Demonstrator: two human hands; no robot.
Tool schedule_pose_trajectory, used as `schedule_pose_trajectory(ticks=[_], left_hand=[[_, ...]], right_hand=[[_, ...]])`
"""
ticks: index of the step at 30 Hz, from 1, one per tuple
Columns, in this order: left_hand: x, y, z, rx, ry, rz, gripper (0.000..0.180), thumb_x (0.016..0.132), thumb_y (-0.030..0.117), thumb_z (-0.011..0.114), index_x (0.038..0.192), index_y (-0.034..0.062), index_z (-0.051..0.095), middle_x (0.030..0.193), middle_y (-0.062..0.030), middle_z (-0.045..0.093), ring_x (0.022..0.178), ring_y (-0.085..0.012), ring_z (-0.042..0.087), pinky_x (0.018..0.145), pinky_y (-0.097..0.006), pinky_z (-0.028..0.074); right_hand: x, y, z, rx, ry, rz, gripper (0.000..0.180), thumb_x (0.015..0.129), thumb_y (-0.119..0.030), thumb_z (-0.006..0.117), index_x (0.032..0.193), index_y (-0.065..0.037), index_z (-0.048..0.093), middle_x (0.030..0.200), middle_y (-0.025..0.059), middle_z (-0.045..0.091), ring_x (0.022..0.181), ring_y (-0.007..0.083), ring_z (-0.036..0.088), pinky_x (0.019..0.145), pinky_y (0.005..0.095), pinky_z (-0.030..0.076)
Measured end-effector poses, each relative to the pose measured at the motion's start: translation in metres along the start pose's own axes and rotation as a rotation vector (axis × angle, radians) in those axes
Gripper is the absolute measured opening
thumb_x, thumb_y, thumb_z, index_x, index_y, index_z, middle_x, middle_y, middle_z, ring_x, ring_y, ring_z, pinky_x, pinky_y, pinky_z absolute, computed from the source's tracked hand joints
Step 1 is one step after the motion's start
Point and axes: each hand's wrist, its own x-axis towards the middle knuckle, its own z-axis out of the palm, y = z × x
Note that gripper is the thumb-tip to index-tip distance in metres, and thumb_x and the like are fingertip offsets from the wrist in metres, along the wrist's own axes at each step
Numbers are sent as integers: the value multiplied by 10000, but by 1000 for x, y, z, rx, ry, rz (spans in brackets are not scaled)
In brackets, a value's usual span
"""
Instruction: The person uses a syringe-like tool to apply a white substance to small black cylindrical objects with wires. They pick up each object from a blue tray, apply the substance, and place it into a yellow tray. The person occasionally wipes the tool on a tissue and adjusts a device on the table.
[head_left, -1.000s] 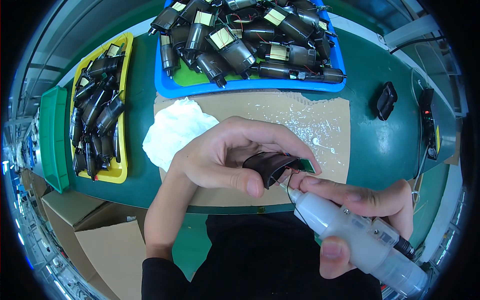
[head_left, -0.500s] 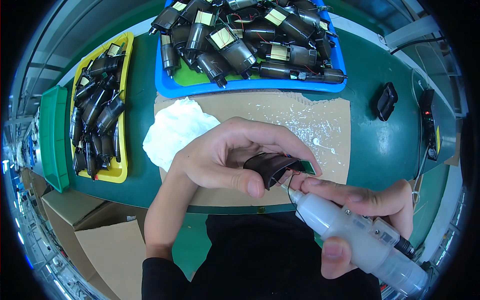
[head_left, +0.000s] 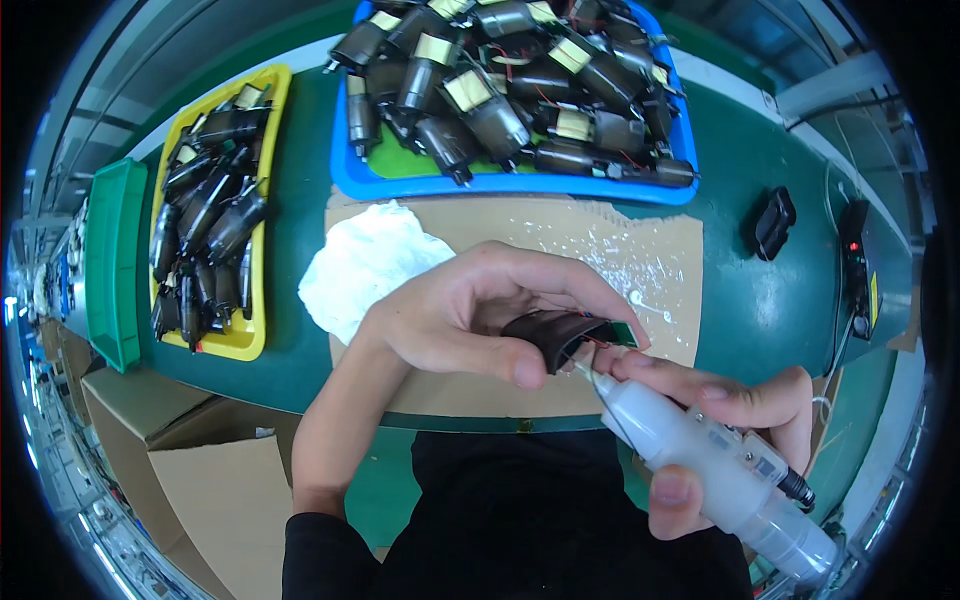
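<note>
Two hands work close together over the near edge of the bench [head_left: 735, 310]. The left hand [head_left: 470, 325] is curled around a dark curved housing [head_left: 548, 333], thumb along its near side; a small green board [head_left: 626, 335] and thin wires show at the housing's open end. The right hand [head_left: 740, 425] is wrapped around a translucent white dispenser [head_left: 690, 455], its nozzle at that opening; whether it touches the housing, I cannot tell. Beneath them a cardboard sheet [head_left: 480, 397], flecked white on its right half, reaches the bench's near edge, with a crumpled white cloth [head_left: 365, 268] on its left side. Toward the far edge stands a blue tray [head_left: 600, 189] heaped with dark cylindrical units [head_left: 490, 120]; a yellow tray [head_left: 238, 345] of similar ones stands toward the left edge.
</note>
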Motion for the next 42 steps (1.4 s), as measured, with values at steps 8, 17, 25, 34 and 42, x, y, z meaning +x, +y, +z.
schedule_pose_trajectory(ticks=[8,17,25,34,42], left_hand=[[-22,42,-14,361,424,211,491,930,369,506,1272,17,480,962,-73,588,701,-108,531,605,-238,446],[-129,191,-38,1744,1169,6,331,819,150,652,1087,-30,582,970,-163,636,856,-204,610,801,-297,467],[-240,217,-132,1662,1372,-229,336,845,305,616,997,7,648,928,-177,663,849,-275,639,778,-354,480],[-251,219,-142,1511,1469,-448,574,921,501,410,1184,15,565,1127,-189,609,1067,-281,571,934,-360,406],[-235,216,-137,1691,1637,-586,599,947,494,291,1141,8,584,1168,-231,569,1147,-369,500,979,-393,366]], right_hand=[[-19,39,11,141,288,11,386,798,-193,674,948,22,391,909,263,639,847,294,659,814,378,520],[-22,66,15,-48,131,205,188,818,-43,608,915,42,472,882,176,598,919,256,630,814,346,489],[-30,75,16,20,150,183,176,821,-26,595,920,23,458,905,154,575,924,260,624,838,357,470],[-37,79,16,22,102,204,167,806,-1,591,916,21,467,952,198,617,875,225,632,726,305,528],[-27,65,9,-1,131,215,208,741,7,659,885,23,510,919,186,679,768,161,659,712,263,521]])
